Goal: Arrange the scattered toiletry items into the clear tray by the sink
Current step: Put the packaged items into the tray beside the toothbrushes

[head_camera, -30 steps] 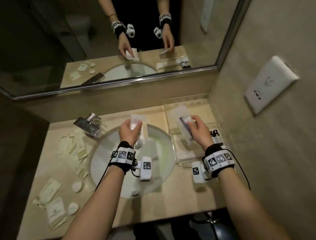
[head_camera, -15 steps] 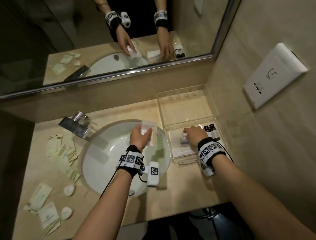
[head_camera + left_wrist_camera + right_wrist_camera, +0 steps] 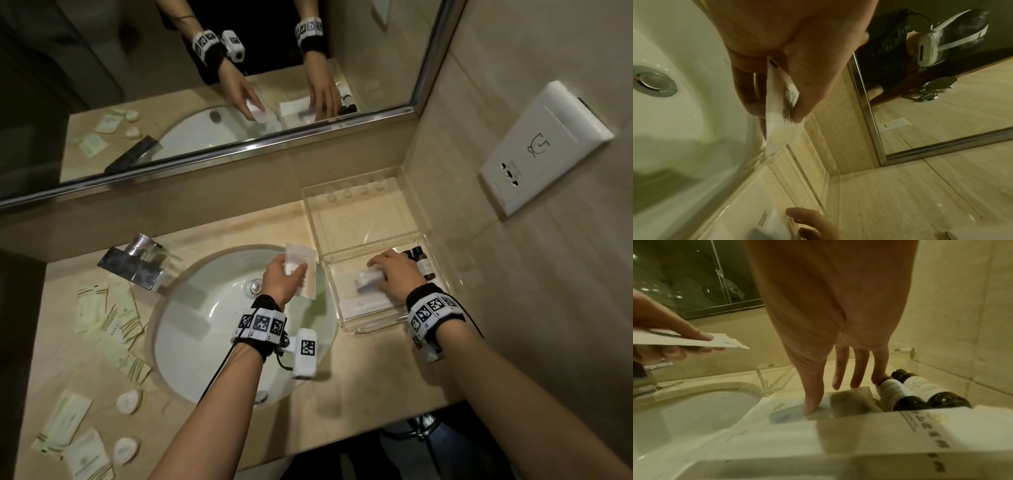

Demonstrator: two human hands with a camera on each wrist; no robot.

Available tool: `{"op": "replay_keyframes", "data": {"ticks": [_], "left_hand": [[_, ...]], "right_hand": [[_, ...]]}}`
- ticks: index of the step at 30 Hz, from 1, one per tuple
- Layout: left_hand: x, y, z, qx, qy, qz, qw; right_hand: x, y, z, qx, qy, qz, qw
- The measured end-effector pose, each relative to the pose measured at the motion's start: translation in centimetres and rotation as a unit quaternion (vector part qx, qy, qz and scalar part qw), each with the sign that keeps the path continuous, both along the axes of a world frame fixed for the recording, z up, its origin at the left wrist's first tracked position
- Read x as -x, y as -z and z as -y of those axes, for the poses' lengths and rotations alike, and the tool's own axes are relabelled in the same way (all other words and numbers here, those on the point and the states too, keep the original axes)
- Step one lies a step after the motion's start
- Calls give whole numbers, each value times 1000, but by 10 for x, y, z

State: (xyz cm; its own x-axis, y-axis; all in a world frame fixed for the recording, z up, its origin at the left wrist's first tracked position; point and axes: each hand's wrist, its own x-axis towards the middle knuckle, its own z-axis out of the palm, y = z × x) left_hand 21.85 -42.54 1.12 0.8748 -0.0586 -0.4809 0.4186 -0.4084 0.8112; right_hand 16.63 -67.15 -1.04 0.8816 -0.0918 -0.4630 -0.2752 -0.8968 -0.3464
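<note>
Head view: partly done, by the look of it. In the near half of the clear tray (image 3: 383, 322), at the counter's right end against the wall: two small dark bottles (image 3: 419, 262) lying side by side along its right wall, flat white packets on its floor, and a small packet (image 3: 368, 279) under the right hand (image 3: 394, 274), fingers spread nearly straight and pressing down on it. Far half of the tray bare. Left hand (image 3: 279, 282) above the right rim of the sink (image 3: 191, 342), just beside the tray's left wall, pinching a clear sachet (image 3: 301, 270). Left to do: a heap of pale green packets (image 3: 109, 318) along the counter's left side, more at its near left corner, plus round white soaps (image 3: 128, 402) among them. Between that heap and the tray, the whole basin and the faucet (image 3: 133, 263) to reach across.

Left wrist view: thumb and fingers (image 3: 803, 91) curled on the white sachet (image 3: 779, 116), held edge-on over the tray's clear left wall (image 3: 797, 164); drain (image 3: 652, 81) off to the left; mirror frame (image 3: 867, 105) behind.

Right wrist view: thumb tip down on the small packet (image 3: 851, 400), the other fingers (image 3: 840, 368) extended, the outermost touching the nearer bottle's cap (image 3: 885, 380). Both bottles lying flat and close by the wall, likely to roll if nudged. Large printed packets (image 3: 869, 439) filling the near floor, so little flat room left there.
</note>
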Motion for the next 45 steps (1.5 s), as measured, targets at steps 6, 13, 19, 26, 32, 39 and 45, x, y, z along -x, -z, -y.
{"op": "replay_keyframes", "data": {"ticks": [6, 13, 19, 26, 32, 39, 45], "left_hand": [[1, -3, 10, 20, 11, 2, 1000], [4, -5, 25, 91, 5, -30, 995], [10, -15, 48, 169, 13, -51, 984], [10, -2, 51, 95, -10, -21, 995], [15, 10, 49, 42, 21, -11, 999], [22, 16, 53, -43, 90, 67, 993], [22, 22, 61, -105, 196, 141, 965]], "right_hand": [[4, 7, 3, -38, 0, 26, 999], [2, -23, -15, -225, 159, 156, 949], [2, -31, -27, -388, 198, 34, 900], [1, -24, -4, -354, 290, 49, 888], [12, -11, -11, -376, 325, 19, 867], [20, 17, -30, -266, 412, 26, 871], [30, 15, -30, -135, 305, 37, 942]]}}
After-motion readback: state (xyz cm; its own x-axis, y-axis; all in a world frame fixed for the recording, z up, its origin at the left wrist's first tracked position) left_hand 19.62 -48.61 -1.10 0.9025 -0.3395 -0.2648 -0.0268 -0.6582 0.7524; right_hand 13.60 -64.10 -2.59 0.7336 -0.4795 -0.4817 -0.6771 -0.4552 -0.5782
